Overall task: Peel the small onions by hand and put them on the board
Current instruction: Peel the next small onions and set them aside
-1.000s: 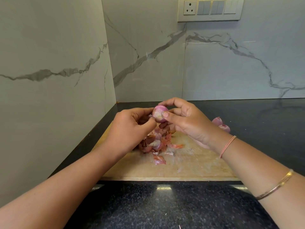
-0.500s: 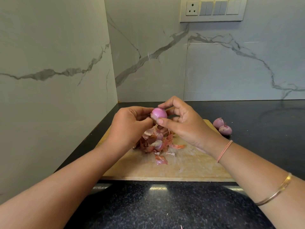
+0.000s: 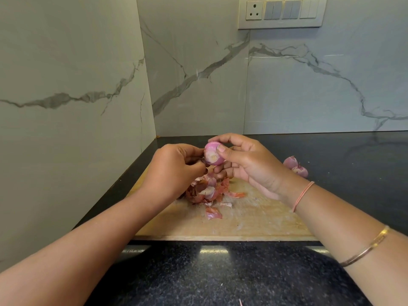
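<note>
So, biggest to smallest:

- Black granite counter in a marble corner, wooden board lying on it.
- Heap of peeled skins at mid-board, below both hands.
- Right hand curled around a small onion, thumb and fingertips pinching it above the board, pale cut end facing the camera.
- Left hand mostly closed, fingertips picking at the onion's left side; no telling whether a strip of skin is caught.
- Two more onions off past the board's right edge, on the counter.
- Mid-peel, probably near done: next up, stripping any last skin, then setting it down on bare board.
</note>
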Motion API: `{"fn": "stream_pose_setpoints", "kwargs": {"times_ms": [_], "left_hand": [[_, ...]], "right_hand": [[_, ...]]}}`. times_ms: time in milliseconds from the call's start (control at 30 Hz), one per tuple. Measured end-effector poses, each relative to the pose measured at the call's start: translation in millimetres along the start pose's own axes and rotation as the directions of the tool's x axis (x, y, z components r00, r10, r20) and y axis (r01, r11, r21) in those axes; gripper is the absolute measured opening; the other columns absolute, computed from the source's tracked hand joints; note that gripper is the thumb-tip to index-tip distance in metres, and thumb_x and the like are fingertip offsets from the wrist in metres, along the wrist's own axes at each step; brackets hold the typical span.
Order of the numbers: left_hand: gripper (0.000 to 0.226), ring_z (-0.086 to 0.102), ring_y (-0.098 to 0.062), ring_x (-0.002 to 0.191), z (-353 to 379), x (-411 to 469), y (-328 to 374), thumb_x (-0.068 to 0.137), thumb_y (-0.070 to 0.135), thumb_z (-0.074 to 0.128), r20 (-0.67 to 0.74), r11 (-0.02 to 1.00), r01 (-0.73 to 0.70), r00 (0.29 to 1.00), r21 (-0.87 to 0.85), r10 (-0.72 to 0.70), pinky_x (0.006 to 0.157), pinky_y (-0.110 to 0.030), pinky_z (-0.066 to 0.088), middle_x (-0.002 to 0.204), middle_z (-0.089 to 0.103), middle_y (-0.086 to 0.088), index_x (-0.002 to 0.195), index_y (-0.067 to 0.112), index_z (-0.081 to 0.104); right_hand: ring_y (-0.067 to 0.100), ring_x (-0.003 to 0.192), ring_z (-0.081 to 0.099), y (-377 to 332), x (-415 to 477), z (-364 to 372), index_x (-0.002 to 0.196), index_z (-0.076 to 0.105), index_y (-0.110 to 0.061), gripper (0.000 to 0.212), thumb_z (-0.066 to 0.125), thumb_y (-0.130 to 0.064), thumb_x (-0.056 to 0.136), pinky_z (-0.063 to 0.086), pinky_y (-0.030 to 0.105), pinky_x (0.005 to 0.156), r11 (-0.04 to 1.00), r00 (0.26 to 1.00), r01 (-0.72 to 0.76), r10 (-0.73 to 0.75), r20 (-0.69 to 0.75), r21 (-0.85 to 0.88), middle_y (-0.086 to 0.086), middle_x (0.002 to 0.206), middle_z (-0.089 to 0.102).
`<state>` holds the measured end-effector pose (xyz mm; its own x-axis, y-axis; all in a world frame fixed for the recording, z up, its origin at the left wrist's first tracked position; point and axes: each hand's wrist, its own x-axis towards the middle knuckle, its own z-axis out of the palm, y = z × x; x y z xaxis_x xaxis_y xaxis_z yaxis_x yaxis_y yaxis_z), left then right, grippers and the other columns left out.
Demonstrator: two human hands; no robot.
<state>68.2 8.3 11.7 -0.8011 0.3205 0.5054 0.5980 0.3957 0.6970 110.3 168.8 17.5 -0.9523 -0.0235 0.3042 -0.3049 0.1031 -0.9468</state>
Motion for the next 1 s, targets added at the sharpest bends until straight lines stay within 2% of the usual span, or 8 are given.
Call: {"fn": "stream_pose_setpoints", "kwargs": {"times_ms": [100,267,400,567,700,800,933,1000], "left_hand": [[0.023,0.070,-0.006,0.073,-0.7,0.1,1.0,0.082,0.003,0.064,0.013,0.999,0.023,1.000,-0.023,-0.023,0.076,-0.034,0.059,0.081,0.074,0.005,0.097,0.017,0.074],[0.032,0.070,-0.007,0.071,-3.9,-0.2,1.5,0.084,0.003,0.062,0.015,0.996,0.025,1.000,-0.085,-0.023,0.074,-0.031,0.059,0.074,0.073,0.009,0.078,0.033,0.069],[0.032,0.070,-0.012,0.073,-3.6,0.8,-1.9,0.086,0.001,0.059,-0.008,0.995,0.020,1.000,-0.097,-0.021,0.077,-0.035,0.058,0.075,0.073,0.004,0.076,0.030,0.070],[0.019,0.063,0.003,0.072,-2.1,-2.9,2.0,0.085,0.023,0.057,0.001,0.998,0.033,0.999,-0.047,-0.033,0.060,-0.010,0.049,0.070,0.069,0.016,0.077,0.033,0.071],[0.018,0.063,0.005,0.074,-2.4,-5.7,6.4,0.077,0.041,0.058,0.030,0.995,0.024,0.999,-0.100,-0.022,0.063,-0.010,0.048,0.071,0.070,0.017,0.079,0.032,0.073],[0.019,0.063,0.007,0.073,-2.5,-5.5,6.9,0.071,0.049,0.061,0.036,0.993,0.036,0.999,-0.113,-0.032,0.059,-0.007,0.047,0.071,0.070,0.019,0.078,0.036,0.072],[0.017,0.064,0.005,0.067,-2.6,-3.1,5.2,0.073,0.042,0.066,0.056,0.990,0.065,0.997,-0.123,-0.058,0.052,-0.006,0.043,0.067,0.070,0.016,0.081,0.030,0.075],[0.016,0.065,0.002,0.067,-2.7,-1.7,4.1,0.074,0.042,0.066,0.047,0.994,0.065,0.997,-0.084,-0.061,0.057,-0.013,0.050,0.067,0.071,0.014,0.080,0.030,0.075]], "right_hand": [[0.020,0.066,0.060,1.2,1.0,0.2,0.109,0.062,-0.008,0.020,0.047,-0.013,0.098,0.055,0.025,0.063,0.996,0.999,-0.034,0.032,0.018,0.082,0.020,0.090,0.064],[0.019,0.061,0.060,-0.1,1.6,-0.9,0.103,0.061,-0.003,0.021,0.045,-0.017,0.099,0.053,0.025,0.057,0.972,0.994,-0.107,0.104,0.026,0.209,0.016,0.081,0.065],[0.018,0.057,0.058,-0.4,2.0,-1.1,0.107,0.057,0.000,0.025,0.043,-0.020,0.099,0.050,0.024,0.050,0.956,0.989,-0.148,0.149,0.017,0.253,0.015,0.078,0.061],[0.017,0.059,0.058,2.2,2.6,-1.9,0.113,0.057,0.000,0.030,0.040,-0.021,0.100,0.049,0.023,0.051,0.964,0.988,-0.157,0.152,0.040,0.215,0.015,0.081,0.062],[0.019,0.066,0.059,3.5,2.4,-2.5,0.108,0.063,-0.006,0.027,0.040,-0.019,0.100,0.050,0.024,0.057,0.977,0.992,-0.119,0.109,0.063,0.175,0.012,0.082,0.064],[0.019,0.071,0.061,4.9,1.2,-2.3,0.105,0.066,-0.010,0.025,0.043,-0.017,0.100,0.053,0.025,0.061,0.992,0.995,-0.076,0.068,0.077,0.104,0.012,0.085,0.066],[0.021,0.079,0.064,7.4,1.0,0.2,0.105,0.067,-0.015,0.022,0.046,-0.016,0.099,0.055,0.033,0.073,1.000,0.999,-0.001,0.001,0.043,-0.021,0.013,0.098,0.069],[0.024,0.084,0.066,8.5,1.8,1.4,0.105,0.068,-0.018,0.021,0.049,-0.017,0.098,0.056,0.041,0.081,0.994,0.999,0.046,-0.045,0.009,-0.102,0.013,0.105,0.069]]}}
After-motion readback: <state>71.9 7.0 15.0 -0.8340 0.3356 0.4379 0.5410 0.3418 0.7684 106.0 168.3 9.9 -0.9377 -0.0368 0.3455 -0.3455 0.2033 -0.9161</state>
